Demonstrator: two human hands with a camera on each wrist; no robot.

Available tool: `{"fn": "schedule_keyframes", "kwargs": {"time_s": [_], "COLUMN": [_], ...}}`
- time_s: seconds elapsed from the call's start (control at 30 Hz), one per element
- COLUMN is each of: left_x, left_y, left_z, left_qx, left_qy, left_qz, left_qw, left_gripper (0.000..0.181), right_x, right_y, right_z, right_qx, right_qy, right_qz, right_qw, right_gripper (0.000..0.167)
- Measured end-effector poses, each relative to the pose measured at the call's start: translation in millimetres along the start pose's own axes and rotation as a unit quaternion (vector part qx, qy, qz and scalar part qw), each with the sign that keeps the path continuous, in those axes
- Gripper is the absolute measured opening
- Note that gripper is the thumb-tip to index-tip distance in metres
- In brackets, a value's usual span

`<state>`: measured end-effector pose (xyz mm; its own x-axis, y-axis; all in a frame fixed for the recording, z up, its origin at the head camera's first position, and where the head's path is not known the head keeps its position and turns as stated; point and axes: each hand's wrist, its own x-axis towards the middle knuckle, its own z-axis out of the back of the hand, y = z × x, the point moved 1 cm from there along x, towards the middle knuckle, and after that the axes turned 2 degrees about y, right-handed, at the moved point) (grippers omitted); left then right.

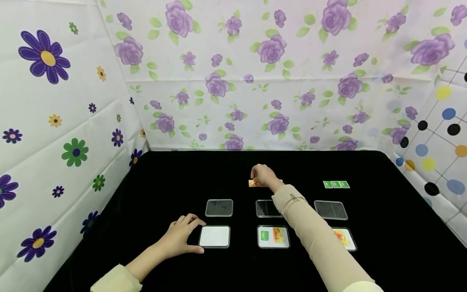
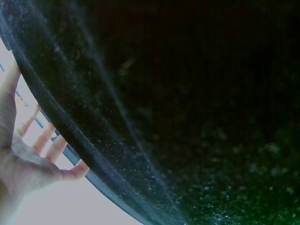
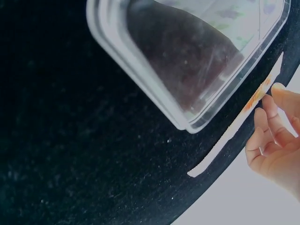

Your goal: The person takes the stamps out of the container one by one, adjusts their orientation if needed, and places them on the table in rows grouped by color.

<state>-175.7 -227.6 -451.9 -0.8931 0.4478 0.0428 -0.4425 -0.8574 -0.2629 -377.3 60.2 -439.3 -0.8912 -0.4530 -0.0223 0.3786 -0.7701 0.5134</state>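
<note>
One white-faced case point(image 1: 214, 236) lies in the near row; at its left edge I observe the left hand point(image 1: 178, 237), fingers spread, contact unclear. Rightward sit a case with green and orange pictures point(image 1: 271, 240) and a third case point(image 1: 344, 238), partly covered by the right sleeve point(image 1: 317, 233). Three transparent cases point(image 1: 219, 208) form the next row. Beyond, on my feed, the right hand point(image 1: 265, 177) is at an orange-printed strip point(image 1: 254, 184), fingers bent; whether they pinch it I cannot tell. Three green stickers point(image 1: 336, 184) lie to its right, before a rose-patterned backdrop point(image 1: 251, 105).
</note>
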Motion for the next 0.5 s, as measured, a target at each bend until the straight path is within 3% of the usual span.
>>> {"fn": "schedule_keyframes", "kwargs": {"time_s": [0.5], "left_x": [-0.8], "left_y": [-0.5], "left_z": [-0.2], "left_qx": [-0.004], "left_qy": [0.000], "left_qz": [-0.002], "left_qw": [1.0000], "left_gripper": [0.070], "right_x": [-11.7], "right_y": [3], "right_z": [9], "right_qx": [0.006], "right_qy": [0.013], "right_qz": [0.013], "right_qw": [0.9998], "right_gripper": [0.012]}}
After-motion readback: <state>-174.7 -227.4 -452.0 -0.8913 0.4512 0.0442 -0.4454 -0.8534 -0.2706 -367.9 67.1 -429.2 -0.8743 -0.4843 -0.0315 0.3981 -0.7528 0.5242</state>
